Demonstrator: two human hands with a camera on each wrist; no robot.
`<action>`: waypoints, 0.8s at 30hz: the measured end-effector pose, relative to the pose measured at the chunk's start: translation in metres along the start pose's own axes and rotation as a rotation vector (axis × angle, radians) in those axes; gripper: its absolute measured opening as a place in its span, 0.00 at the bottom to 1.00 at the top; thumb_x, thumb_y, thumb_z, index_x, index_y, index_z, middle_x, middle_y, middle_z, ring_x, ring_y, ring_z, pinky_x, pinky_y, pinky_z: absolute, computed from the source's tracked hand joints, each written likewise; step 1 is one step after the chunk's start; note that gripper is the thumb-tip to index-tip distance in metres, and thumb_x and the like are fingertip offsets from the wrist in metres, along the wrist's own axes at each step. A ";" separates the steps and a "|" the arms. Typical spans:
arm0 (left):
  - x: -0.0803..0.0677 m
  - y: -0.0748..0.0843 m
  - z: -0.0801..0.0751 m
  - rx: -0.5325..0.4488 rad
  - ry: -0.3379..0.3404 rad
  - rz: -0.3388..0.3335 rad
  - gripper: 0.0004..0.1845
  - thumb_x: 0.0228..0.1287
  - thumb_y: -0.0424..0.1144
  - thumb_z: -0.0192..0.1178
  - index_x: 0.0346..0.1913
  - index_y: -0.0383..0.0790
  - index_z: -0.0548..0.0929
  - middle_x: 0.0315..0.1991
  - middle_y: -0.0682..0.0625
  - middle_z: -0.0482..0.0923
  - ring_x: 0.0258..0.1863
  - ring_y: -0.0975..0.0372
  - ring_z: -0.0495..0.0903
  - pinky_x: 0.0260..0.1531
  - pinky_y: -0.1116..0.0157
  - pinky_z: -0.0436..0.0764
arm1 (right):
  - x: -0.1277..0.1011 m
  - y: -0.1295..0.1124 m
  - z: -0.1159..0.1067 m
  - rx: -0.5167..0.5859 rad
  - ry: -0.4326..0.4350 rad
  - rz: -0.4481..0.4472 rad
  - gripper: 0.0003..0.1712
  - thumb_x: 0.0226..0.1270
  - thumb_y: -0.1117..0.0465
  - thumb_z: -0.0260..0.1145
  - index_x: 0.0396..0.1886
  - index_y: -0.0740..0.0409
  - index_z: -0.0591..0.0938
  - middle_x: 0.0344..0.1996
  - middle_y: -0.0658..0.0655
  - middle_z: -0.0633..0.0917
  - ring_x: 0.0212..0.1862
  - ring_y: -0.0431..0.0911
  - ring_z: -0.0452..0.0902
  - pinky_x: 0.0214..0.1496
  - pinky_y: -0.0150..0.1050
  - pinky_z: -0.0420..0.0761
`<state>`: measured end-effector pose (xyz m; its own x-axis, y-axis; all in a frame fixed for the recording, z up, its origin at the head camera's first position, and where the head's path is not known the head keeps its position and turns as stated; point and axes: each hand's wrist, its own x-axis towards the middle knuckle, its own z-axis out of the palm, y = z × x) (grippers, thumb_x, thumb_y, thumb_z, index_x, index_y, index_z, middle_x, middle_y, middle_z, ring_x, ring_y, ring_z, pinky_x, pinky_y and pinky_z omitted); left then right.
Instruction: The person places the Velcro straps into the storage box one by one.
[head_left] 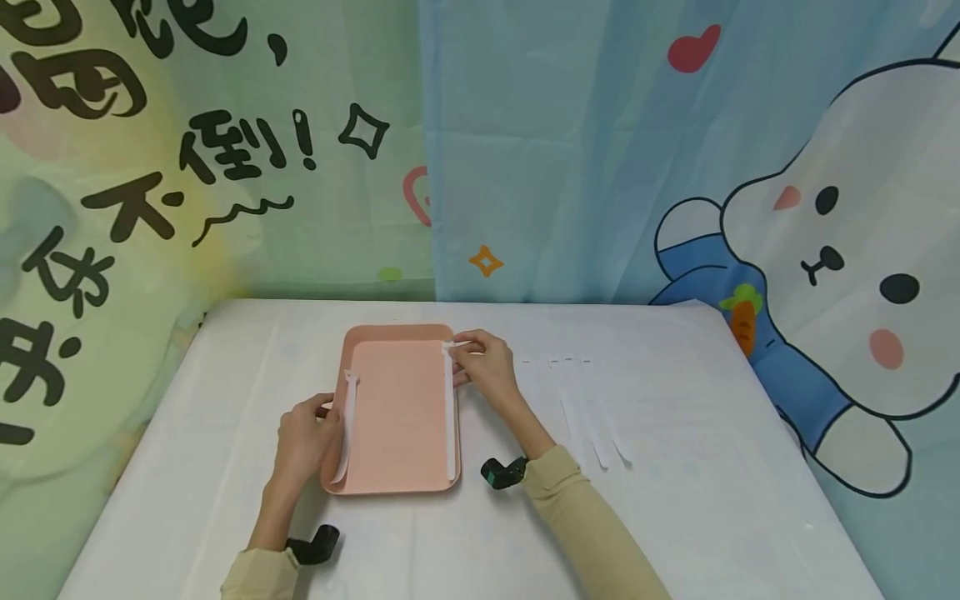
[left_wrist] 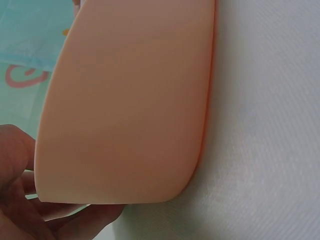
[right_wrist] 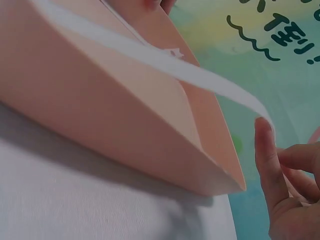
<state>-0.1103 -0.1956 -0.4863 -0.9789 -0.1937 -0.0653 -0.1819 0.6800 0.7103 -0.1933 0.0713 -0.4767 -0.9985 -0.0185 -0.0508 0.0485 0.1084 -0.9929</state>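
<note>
Running lengthwise down the pink tray [head_left: 397, 417], from far edge to near edge, a white strip [head_left: 450, 408] lay along its right side. The right hand [head_left: 483, 367] pinched that strip's far end at the tray's far right corner. A second strip [head_left: 347, 429] ran parallel on the left side, where the left hand [head_left: 303, 437] gripped the tray's edge. Spare strips [head_left: 588, 408] lay on the white table [head_left: 675, 500], nearer the right hand.

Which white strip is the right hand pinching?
The long white strip along the right edge of the folded peach-pink mat: the right hand pinches its top end. The left-edge strip is by the left hand; the others lie loose on the table.
</note>
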 end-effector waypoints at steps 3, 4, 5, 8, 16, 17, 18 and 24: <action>0.000 0.000 0.001 0.002 0.003 0.003 0.20 0.68 0.31 0.55 0.60 0.27 0.82 0.43 0.29 0.86 0.24 0.55 0.80 0.21 0.65 0.73 | 0.000 -0.001 0.004 0.007 -0.016 0.000 0.17 0.69 0.68 0.67 0.55 0.70 0.82 0.34 0.66 0.89 0.20 0.46 0.84 0.30 0.45 0.87; 0.000 0.000 0.001 0.001 0.003 0.003 0.20 0.68 0.31 0.55 0.60 0.27 0.82 0.43 0.29 0.86 0.24 0.55 0.80 0.21 0.65 0.73 | 0.000 -0.001 0.006 0.007 -0.019 0.003 0.17 0.69 0.68 0.67 0.55 0.70 0.82 0.34 0.66 0.89 0.20 0.45 0.84 0.29 0.44 0.87; 0.000 0.000 0.001 0.004 0.002 0.003 0.20 0.68 0.31 0.55 0.60 0.27 0.82 0.43 0.30 0.86 0.25 0.55 0.80 0.21 0.65 0.73 | 0.000 -0.001 0.007 0.007 -0.021 0.004 0.17 0.69 0.68 0.67 0.55 0.70 0.82 0.34 0.66 0.88 0.19 0.44 0.84 0.29 0.43 0.86; 0.000 -0.001 0.001 0.011 0.003 0.002 0.20 0.68 0.31 0.55 0.60 0.27 0.82 0.43 0.30 0.86 0.25 0.55 0.80 0.21 0.65 0.73 | 0.000 -0.002 0.012 0.012 -0.026 0.008 0.17 0.69 0.68 0.66 0.55 0.69 0.83 0.34 0.66 0.88 0.19 0.45 0.84 0.28 0.42 0.86; 0.001 0.000 0.000 0.013 0.007 0.005 0.21 0.69 0.31 0.54 0.61 0.27 0.82 0.43 0.30 0.86 0.25 0.54 0.81 0.22 0.65 0.73 | -0.001 -0.004 0.020 0.033 -0.038 0.008 0.14 0.69 0.68 0.67 0.53 0.66 0.84 0.36 0.65 0.88 0.26 0.57 0.87 0.34 0.51 0.87; 0.001 0.000 0.000 0.013 0.007 0.006 0.21 0.69 0.31 0.54 0.61 0.27 0.82 0.43 0.30 0.86 0.26 0.54 0.81 0.22 0.65 0.73 | 0.000 -0.003 0.021 0.034 -0.035 0.011 0.14 0.69 0.68 0.67 0.53 0.66 0.84 0.37 0.65 0.88 0.27 0.58 0.88 0.35 0.52 0.87; 0.000 0.001 0.000 0.015 0.006 0.007 0.21 0.69 0.31 0.54 0.61 0.27 0.81 0.43 0.29 0.86 0.27 0.53 0.82 0.22 0.65 0.74 | 0.000 -0.003 0.022 0.035 -0.034 0.015 0.14 0.69 0.68 0.67 0.52 0.66 0.84 0.37 0.66 0.88 0.28 0.59 0.88 0.36 0.53 0.87; 0.000 0.001 0.001 0.028 0.014 0.001 0.20 0.69 0.31 0.55 0.61 0.27 0.81 0.43 0.30 0.86 0.28 0.51 0.83 0.23 0.64 0.74 | 0.002 -0.002 0.030 0.034 -0.036 0.044 0.14 0.69 0.68 0.67 0.52 0.66 0.85 0.38 0.67 0.88 0.30 0.62 0.88 0.40 0.58 0.86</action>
<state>-0.1105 -0.1941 -0.4867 -0.9777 -0.2028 -0.0548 -0.1838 0.6995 0.6906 -0.1943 0.0411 -0.4779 -0.9939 -0.0506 -0.0978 0.0938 0.0763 -0.9927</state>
